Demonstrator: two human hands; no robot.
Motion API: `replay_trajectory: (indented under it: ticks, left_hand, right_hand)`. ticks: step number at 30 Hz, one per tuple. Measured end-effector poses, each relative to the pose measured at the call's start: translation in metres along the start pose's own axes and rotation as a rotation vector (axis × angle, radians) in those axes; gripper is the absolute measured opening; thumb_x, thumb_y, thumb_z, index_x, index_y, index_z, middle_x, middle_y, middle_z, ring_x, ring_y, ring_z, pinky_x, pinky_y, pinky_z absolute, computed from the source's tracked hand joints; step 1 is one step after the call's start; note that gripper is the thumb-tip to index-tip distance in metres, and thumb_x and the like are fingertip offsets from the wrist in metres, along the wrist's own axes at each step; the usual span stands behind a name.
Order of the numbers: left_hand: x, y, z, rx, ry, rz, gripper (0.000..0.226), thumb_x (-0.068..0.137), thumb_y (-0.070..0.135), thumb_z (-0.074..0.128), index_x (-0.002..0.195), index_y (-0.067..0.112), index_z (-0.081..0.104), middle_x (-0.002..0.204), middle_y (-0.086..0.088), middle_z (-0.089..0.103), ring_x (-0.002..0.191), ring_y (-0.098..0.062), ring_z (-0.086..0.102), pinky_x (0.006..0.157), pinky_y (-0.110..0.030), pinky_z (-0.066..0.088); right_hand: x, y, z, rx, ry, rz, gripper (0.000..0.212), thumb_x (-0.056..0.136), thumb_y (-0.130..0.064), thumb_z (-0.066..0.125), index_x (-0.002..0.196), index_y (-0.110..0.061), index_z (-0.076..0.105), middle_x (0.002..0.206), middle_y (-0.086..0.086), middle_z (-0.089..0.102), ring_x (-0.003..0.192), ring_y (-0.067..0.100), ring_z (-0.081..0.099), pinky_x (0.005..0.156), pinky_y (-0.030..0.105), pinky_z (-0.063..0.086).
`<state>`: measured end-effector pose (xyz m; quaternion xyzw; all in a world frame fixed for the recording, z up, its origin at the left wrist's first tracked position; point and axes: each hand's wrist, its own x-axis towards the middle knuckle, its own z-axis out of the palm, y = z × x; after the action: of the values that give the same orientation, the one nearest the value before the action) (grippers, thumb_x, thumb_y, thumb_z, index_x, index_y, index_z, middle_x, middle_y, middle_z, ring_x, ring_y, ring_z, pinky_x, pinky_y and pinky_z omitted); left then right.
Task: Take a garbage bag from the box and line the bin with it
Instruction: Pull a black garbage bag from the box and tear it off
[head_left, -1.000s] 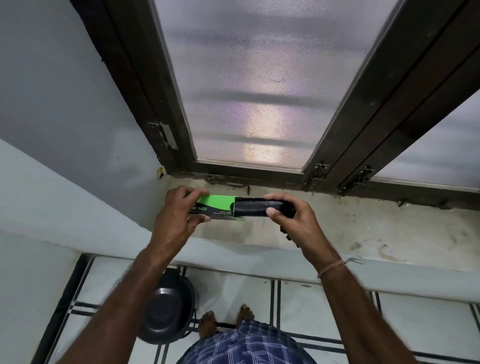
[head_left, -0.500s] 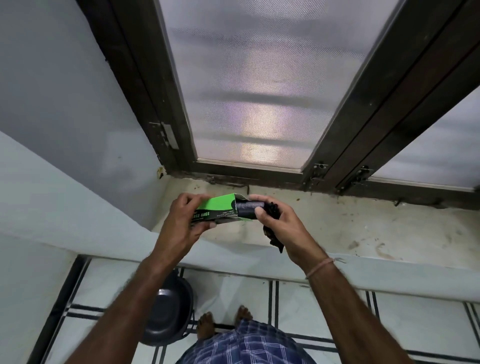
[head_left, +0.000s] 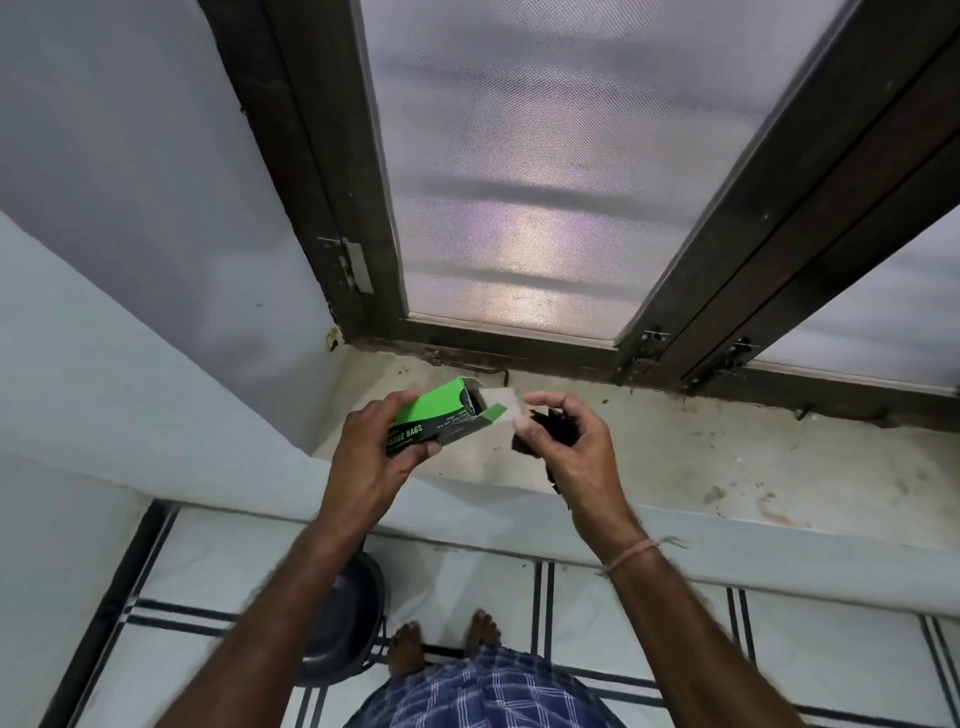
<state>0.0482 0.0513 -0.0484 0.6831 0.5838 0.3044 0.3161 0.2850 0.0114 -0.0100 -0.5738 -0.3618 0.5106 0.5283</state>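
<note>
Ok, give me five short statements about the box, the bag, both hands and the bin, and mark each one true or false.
1. The left hand holds the green box. True.
2. The box's end flap is shut. False: it stands open.
3. The right hand holds a black garbage bag. True.
4. The bin is already lined. False: it sits bare on the floor.
5. The box rests on the window sill. False: it is held above it.

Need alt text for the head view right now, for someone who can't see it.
Over a stained window ledge, the left hand holds an open green garbage bag box while the right hand has a crumpled black bag in its grip. A dark bin stands on the floor below.
</note>
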Motion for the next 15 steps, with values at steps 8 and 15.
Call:
replay_trajectory:
  ticks: [8,15]
  left_hand:
    - [0.003,0.006,0.007,0.012,-0.02,0.064,0.055,0.083,0.034,0.085,0.132,0.032,0.061,0.118,0.018,0.061,0.109,-0.014,0.051,0.086,-0.015,0.038]
    - [0.003,0.001,0.003,0.022,-0.024,0.08,0.056,0.081,0.03,0.086,0.131,0.034,0.061,0.118,0.015,0.063,0.109,-0.016,0.051,0.086,-0.018,0.039]
  right_hand:
    - [0.002,0.009,0.014,0.041,-0.093,-0.028,0.037,0.096,0.002,0.068,0.132,-0.006,0.07,0.111,0.003,0.076,0.091,0.006,0.073,0.068,0.016,0.058]
    - [-0.001,0.023,0.022,-0.061,0.08,0.02,0.053,0.088,-0.022,0.084,0.138,-0.022,0.063,0.11,0.004,0.074,0.1,0.02,0.077,0.086,0.028,0.062]
